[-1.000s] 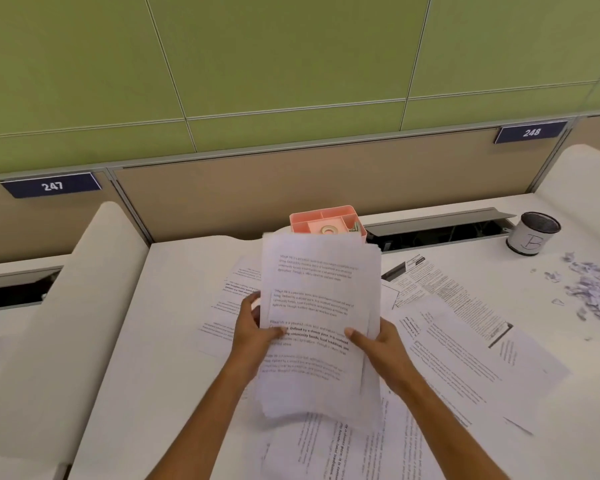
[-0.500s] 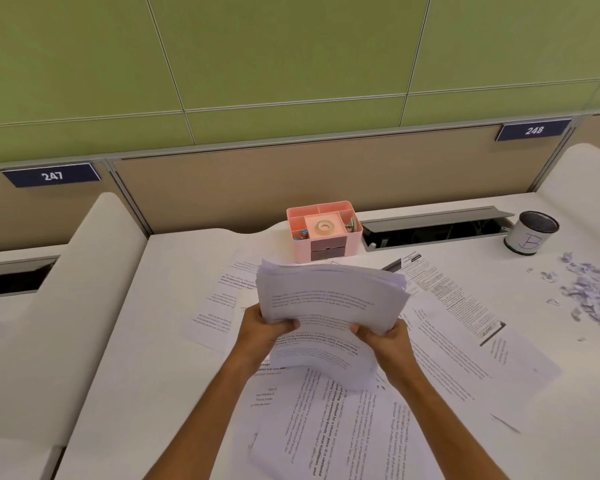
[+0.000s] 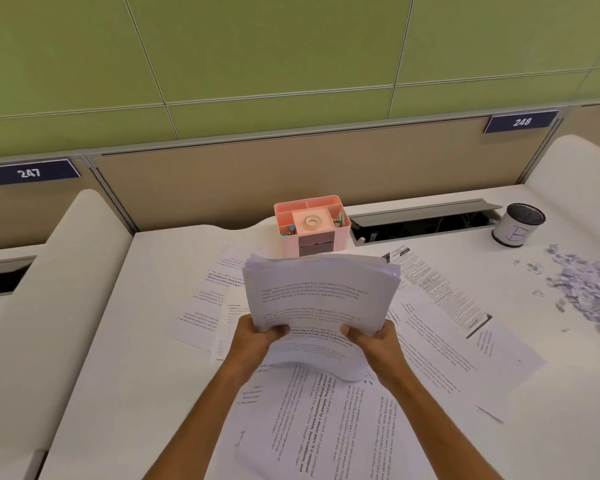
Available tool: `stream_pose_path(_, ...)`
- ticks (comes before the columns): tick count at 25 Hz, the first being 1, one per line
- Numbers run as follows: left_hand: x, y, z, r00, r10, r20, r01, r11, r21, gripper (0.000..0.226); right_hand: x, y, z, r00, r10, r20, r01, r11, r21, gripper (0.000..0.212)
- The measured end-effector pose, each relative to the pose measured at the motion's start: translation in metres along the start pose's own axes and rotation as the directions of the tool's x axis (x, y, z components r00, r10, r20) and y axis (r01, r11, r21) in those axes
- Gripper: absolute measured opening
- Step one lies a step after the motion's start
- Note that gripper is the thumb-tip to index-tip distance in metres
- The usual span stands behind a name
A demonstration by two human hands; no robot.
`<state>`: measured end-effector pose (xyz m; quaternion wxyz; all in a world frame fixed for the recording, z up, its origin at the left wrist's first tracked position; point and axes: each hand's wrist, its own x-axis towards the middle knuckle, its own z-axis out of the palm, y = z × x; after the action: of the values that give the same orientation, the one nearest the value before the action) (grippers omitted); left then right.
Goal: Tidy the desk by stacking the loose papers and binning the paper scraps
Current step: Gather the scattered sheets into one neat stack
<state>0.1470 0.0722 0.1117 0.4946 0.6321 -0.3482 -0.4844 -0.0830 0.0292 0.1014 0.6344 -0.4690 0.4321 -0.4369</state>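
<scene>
1. Left hand [image 3: 253,341] and right hand [image 3: 378,344] clamp the paper stack [image 3: 321,299] by its side edges, above the white desk [image 3: 125,341]
2. Loose sheets [image 3: 326,420] lie under it
3. Paper scraps [image 3: 582,289] litter the right edge, beside a mesh cup [image 3: 518,225]
4. Pink organizer [image 3: 312,223] stands just behind the stack

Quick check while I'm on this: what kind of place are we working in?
Probably a shared office or library study area: numbered seat plates 247 and 248 on a divider panel, a white desk with a cable slot, and a pink organizer.
</scene>
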Motion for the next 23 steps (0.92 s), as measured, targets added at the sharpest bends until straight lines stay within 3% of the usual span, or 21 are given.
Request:
stream_pose_path(6,0.002,-0.017,0.012,0.999,0.021,0.039,-0.025,0.992,0.12,0.02,-0.005,0.016,-0.007,0.995,0.102,0.023,-0.099,0.99,-0.101,0.046)
stream_pose_path(11,0.005,-0.017,0.007,0.999,0.025,0.041,-0.03,0.992,0.12,0.014,-0.002,0.003,-0.025,0.989,0.129,0.077,-0.12,0.987,-0.108,0.037)
stream_pose_path(16,0.005,-0.036,-0.012,0.993,-0.097,0.065,0.089,0.989,0.114,0.02,0.003,0.012,-0.072,0.988,0.15,-0.049,-0.157,0.917,-0.367,0.043)
stream_pose_path(19,0.002,-0.049,-0.021,0.983,-0.165,0.078,0.156,0.982,0.104,0.027,0.008,0.018,-0.104,0.991,0.106,-0.084,-0.134,0.711,-0.69,0.048)
stream_pose_path(23,0.003,-0.065,-0.028,0.969,-0.235,0.081,0.222,0.965,0.142,0.028,0.028,0.015,-0.133,0.981,0.166,0.102,0.06,0.241,-0.969,0.063)
